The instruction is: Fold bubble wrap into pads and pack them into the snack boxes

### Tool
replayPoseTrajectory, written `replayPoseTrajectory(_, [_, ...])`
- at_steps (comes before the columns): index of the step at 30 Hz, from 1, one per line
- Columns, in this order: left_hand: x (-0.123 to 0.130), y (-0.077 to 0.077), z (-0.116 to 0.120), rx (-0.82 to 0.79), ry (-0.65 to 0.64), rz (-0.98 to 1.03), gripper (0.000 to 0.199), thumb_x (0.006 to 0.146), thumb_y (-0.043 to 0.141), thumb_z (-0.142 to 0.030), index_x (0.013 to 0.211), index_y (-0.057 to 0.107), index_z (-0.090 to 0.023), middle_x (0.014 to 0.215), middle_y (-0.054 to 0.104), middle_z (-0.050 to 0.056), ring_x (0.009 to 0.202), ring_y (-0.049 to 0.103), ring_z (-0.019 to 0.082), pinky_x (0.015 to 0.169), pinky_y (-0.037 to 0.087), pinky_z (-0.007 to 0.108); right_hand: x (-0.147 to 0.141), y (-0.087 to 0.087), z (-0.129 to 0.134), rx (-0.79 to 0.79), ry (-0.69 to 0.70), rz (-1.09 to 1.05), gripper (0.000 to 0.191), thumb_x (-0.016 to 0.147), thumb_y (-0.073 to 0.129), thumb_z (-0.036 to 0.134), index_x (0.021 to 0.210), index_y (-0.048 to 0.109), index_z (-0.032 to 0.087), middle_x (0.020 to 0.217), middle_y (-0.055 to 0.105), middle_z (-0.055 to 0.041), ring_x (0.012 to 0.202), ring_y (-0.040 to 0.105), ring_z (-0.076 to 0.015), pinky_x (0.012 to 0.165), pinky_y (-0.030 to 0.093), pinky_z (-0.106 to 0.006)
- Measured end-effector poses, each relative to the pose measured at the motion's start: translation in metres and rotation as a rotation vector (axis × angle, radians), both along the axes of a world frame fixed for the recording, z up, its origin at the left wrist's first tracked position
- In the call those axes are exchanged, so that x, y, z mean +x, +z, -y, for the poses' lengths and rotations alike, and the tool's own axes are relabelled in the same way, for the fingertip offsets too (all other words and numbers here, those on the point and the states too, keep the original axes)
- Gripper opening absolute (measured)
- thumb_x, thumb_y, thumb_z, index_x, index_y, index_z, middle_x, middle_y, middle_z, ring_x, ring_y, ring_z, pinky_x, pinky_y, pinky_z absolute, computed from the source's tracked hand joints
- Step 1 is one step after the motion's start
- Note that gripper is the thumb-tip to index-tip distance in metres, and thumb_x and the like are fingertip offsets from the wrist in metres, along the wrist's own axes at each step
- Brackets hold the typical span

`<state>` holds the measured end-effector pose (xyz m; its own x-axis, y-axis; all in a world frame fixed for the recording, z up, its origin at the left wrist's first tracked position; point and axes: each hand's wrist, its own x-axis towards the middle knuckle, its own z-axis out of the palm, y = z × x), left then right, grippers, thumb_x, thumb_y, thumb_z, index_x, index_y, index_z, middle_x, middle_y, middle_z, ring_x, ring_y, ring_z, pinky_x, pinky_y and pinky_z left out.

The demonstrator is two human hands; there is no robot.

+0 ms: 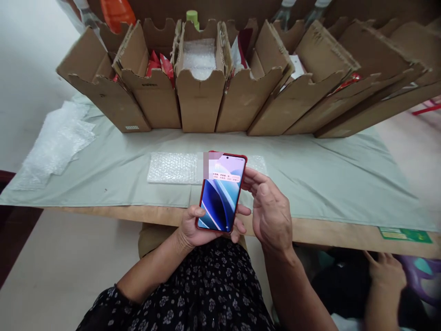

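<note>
A phone in a red case, its screen lit, is held upright-tilted over the table's front edge. My left hand grips its lower end, thumb on the lower left corner and fingertips showing past the right side. Beside the phone's right edge is my right hand, its fingers curved towards the case and partly hidden behind it; whether they press on it is unclear. Behind the phone, a flat strip of bubble wrap lies on the green cloth.
Cardboard bins stand in a row along the back, several holding red packets or bubble wrap. More bubble wrap lies at the left end of the cloth. Another person's hand rests at the lower right, near a green card.
</note>
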<state>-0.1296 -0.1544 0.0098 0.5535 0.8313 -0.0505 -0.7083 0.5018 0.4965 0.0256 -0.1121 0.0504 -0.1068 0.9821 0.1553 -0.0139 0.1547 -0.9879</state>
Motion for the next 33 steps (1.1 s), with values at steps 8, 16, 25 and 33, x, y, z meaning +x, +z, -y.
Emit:
replayPoseTrajectory(8, [0.002,-0.006,0.003,0.006,-0.006,0.007,0.08,0.07,0.062,-0.069,0.124,0.07,-0.01,0.099,0.077,0.023,0.073,0.064,0.028,0.07,0.045,0.04,0.003,-0.008,-0.001,-0.017,-0.03,0.022,0.039,0.107,0.052,0.051,0.131,0.07,0.026,0.125,0.075,-0.0085,0.113,0.072,-0.0257,0.095,0.064,-0.045])
replayPoseTrajectory(16, [0.01,-0.01,0.012,-0.054,-0.085,0.105,0.074,0.068,0.068,-0.06,0.123,0.073,-0.009,0.113,0.077,0.026,0.074,0.067,0.028,0.068,0.045,0.038,0.006,-0.009,-0.011,-0.075,-0.107,-0.043,0.037,0.102,0.061,0.054,0.117,0.077,0.025,0.103,0.078,-0.005,0.094,0.071,-0.0206,0.089,0.06,-0.038])
replayPoseTrajectory(25, [0.021,-0.013,0.027,-0.098,-0.185,0.139,0.072,0.065,0.07,-0.054,0.121,0.074,-0.008,0.129,0.072,0.028,0.084,0.07,0.031,0.068,0.05,0.037,0.04,0.003,-0.02,-0.195,0.114,0.046,0.042,0.096,0.068,0.059,0.083,0.076,0.02,0.073,0.065,-0.0009,0.07,0.057,-0.0142,0.068,0.049,-0.028])
replayPoseTrajectory(33, [0.038,-0.024,0.043,-0.082,-0.299,0.145,0.079,0.076,0.069,-0.045,0.15,0.057,-0.022,0.154,0.059,0.02,0.145,0.051,0.049,0.105,0.045,0.062,0.094,0.024,0.003,-0.34,-0.287,-0.04,0.05,0.06,0.093,0.065,0.075,0.075,0.021,0.067,0.063,-0.0039,0.058,0.055,-0.0153,0.048,0.043,-0.028])
